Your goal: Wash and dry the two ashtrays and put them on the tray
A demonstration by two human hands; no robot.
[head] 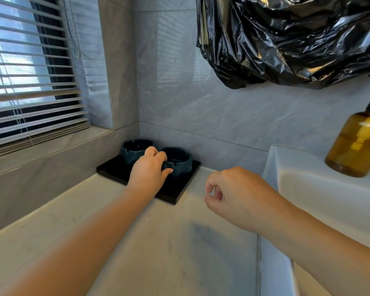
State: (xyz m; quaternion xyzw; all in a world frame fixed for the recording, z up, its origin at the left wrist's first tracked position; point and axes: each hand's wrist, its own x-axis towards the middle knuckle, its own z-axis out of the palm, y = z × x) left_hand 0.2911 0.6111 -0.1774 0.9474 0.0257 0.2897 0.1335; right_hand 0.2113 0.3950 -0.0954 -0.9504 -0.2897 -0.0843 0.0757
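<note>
Pale marble-look counter (pixel 137 242) ran into a tiled corner, with slatted blinds (pixel 30 82) on the window to the left and a crumpled black plastic bag (pixel 286 39) hanging up top right. Back in that corner sat a flat black square tray (pixel 107 168), turned so one corner pointed toward the camera. Both dark blue ashtrays were on it, upright with openings facing up, side by side and just about touching. They were round, so no real long axis, only notched rims.

Left hand (pixel 149 171) was stretched out over the tray, fingers curled around the near-left side of the right ashtray (pixel 179 161), thumb low on its wall. It also covered part of the left ashtray (pixel 135 149), couldn't tell if it touched that one.

Right hand (pixel 233 195) hung over the counter, loosely curled with thumb and forefinger nearly pinched, holding nothing. White sink (pixel 329 199) was on the right with an amber soap bottle (pixel 355 146) on its ledge.
</note>
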